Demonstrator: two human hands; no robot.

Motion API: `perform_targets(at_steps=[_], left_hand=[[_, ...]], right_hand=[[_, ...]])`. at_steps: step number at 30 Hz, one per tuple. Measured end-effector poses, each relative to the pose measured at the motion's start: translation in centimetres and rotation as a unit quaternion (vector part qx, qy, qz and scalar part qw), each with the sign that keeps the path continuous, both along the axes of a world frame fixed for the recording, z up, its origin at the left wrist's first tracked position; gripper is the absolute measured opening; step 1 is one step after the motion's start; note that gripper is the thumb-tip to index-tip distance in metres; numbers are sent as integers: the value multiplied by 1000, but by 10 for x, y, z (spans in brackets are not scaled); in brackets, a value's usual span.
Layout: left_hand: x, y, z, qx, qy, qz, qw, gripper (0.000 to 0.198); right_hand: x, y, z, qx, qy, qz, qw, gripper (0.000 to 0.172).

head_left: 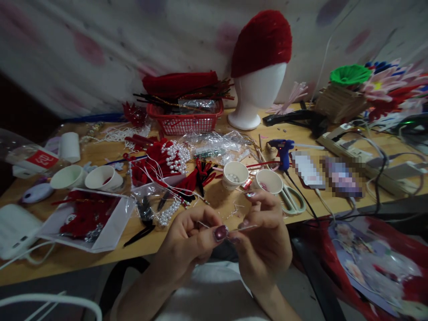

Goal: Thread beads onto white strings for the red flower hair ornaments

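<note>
above the lap, by the near edge of the bench (pixel 76 263): fine strand between both hands

pale strand (pixel 248 227), thin, long axis running crosswise, left to right, roughly level. neither hand nearer; thumb tips almost meet at its middle. left hand (pixel 192 236): grip together, thumb and forefinger clamped on strand, a short end showing behind the thumb. right hand (pixel 269 236): strand crosses its fingers; cannot tell whether that grip is fully closed. cup of pale beads (pixel 234 183) beyond, well apart from the fingertips.
</note>
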State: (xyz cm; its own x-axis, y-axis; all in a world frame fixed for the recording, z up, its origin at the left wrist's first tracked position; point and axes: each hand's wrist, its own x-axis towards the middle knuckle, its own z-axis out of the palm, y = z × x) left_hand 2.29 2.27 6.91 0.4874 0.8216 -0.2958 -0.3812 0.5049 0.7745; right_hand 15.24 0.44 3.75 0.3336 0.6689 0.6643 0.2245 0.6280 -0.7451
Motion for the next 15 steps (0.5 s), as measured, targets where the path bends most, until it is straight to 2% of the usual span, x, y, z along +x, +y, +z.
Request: perform_targets(at_steps=[4,10,15], left_hand=[[0,-2,-1,-21,-34,-13,999,35],[-2,-4,-2,-49,-66,-38,996,31],[-3,-2,1,-81,-97,-45,991,32]], right_hand=[[-1,2,1,21,-4,-50,999,22],[2,-2,1,28,-68,-61,995,15],[2,-4,4,13,-101,-51,994,16]])
